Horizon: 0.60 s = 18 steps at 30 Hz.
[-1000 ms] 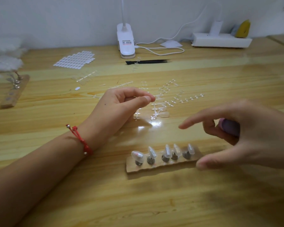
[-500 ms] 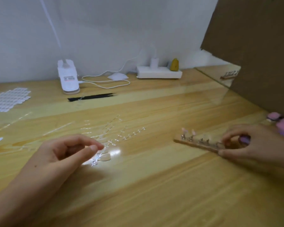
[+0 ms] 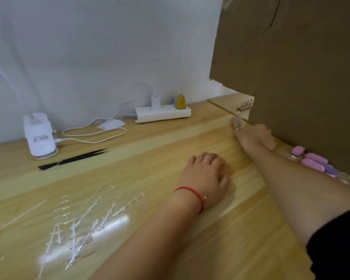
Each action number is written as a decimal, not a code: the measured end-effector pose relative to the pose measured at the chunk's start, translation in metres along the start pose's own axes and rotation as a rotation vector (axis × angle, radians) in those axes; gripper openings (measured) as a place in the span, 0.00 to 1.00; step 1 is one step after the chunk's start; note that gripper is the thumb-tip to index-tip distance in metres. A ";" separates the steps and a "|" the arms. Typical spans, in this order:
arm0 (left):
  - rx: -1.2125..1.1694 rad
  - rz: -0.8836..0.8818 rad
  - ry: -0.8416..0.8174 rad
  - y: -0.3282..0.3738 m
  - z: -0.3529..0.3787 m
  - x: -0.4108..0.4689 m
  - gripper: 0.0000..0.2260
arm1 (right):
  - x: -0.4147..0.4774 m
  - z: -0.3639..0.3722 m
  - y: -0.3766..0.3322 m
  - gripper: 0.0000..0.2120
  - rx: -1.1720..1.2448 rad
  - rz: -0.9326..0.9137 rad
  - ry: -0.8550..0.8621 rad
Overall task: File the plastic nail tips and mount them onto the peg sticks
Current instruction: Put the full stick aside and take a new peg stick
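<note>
**A:** So, where's the peg strip (image 3: 237, 123) at rn? Can't spot it.

**B:** Far right edge of the desk (image 3: 170, 150), right up against the cardboard sheet (image 3: 291, 67). Right hand (image 3: 255, 136) is stretched out there, fingers closed around the near end of the strip, nail tips on the pegs pointing up. Looks like it's getting parked w/ a finished strip (image 3: 245, 104) further back.

**A:** And the left hand (image 3: 207, 174)?

**B:** Flat-ish on the desk mid-way, fingers curled under, palm down. Can't tell if it's holding anything tbh. Empty sprues (image 3: 85, 219) are scattered at the near left edge, pink files (image 3: 313, 163) along the right edge by the cardboard.

**A:** Tips for setting it down?

**B:** Imo keep the strip level, slide it rather than drop it so the tips don't pop off the pegs, and let go only once it sits flat. Don't bump the other strip.
</note>
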<state>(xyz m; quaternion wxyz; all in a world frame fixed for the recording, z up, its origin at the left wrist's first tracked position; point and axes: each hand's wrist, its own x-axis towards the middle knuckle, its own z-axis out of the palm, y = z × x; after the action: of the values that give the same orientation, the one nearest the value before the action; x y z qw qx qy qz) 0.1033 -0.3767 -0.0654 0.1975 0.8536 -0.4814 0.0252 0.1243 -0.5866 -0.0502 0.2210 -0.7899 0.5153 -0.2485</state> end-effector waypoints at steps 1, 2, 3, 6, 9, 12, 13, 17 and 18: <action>0.012 0.005 0.007 -0.002 0.004 0.001 0.20 | 0.005 0.004 -0.003 0.26 0.020 0.035 0.026; 0.010 0.012 0.008 -0.003 0.007 0.001 0.20 | 0.010 0.006 -0.006 0.26 0.030 0.059 0.047; 0.001 0.017 0.002 -0.003 0.007 0.001 0.20 | 0.015 0.009 -0.009 0.26 0.031 0.075 0.061; -0.006 0.016 -0.008 -0.004 0.005 -0.001 0.20 | 0.031 0.015 -0.017 0.25 0.040 0.115 0.056; -0.013 0.014 -0.001 -0.003 0.004 -0.001 0.20 | 0.045 0.018 -0.021 0.25 0.014 0.108 0.029; -0.008 0.014 0.005 -0.004 0.003 0.000 0.20 | 0.052 0.021 -0.024 0.27 -0.038 0.063 0.024; -0.008 0.013 0.002 -0.004 0.003 0.001 0.20 | 0.053 0.023 -0.025 0.28 -0.054 0.046 0.033; -0.006 0.006 0.014 -0.004 0.004 0.001 0.19 | 0.053 0.034 -0.024 0.29 -0.133 -0.102 0.058; -0.004 0.004 0.020 -0.004 0.005 0.001 0.19 | 0.053 0.037 -0.023 0.26 -0.154 -0.153 0.042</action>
<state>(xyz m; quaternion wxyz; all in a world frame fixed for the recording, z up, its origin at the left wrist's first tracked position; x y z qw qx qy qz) 0.1063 -0.3776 -0.0710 0.2041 0.8519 -0.4812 0.0330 0.1817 -0.6238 -0.0560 0.1289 -0.8362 0.4756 -0.2408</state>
